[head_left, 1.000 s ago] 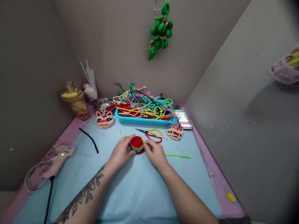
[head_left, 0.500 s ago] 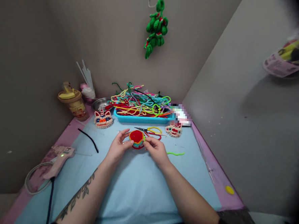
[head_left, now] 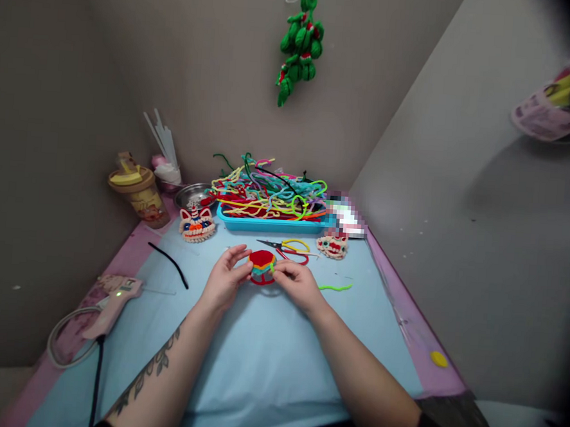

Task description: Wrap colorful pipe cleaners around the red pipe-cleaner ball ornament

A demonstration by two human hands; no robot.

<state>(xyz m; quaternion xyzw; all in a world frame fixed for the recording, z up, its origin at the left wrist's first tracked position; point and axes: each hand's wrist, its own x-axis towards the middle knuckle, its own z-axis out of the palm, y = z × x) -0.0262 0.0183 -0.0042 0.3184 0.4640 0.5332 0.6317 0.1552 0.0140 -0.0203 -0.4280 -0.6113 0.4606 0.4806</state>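
Observation:
Between my two hands is a small round craft piece [head_left: 263, 261] of fuzzy pipe cleaners, with a red top, orange and teal bands and a red ring below. My left hand [head_left: 226, 275] grips its left edge between thumb and fingers. At its right side my right hand [head_left: 299, 281] pinches a short lime-green pipe cleaner [head_left: 272, 268] against the band. Just behind lie scissors [head_left: 290, 248] with one yellow and one red handle, blades pointing left. Another lime-green pipe cleaner [head_left: 337, 287] rests on the blue cloth [head_left: 266, 367] to the right.
At the back, a blue tray [head_left: 279, 227] overflows with coloured pipe cleaners. Lion-face pieces lie left [head_left: 197, 225] and right [head_left: 332, 246]. A pink glue gun [head_left: 115, 306] with its cable, a black pipe cleaner [head_left: 170, 263], a lidded cup [head_left: 141, 195] and a metal bowl [head_left: 194, 198] occupy the left.
The craft piece has tilted in my hands, so more of its teal side and lower red ring shows. The lime-green piece now sits across its right side. The view has shifted slightly.

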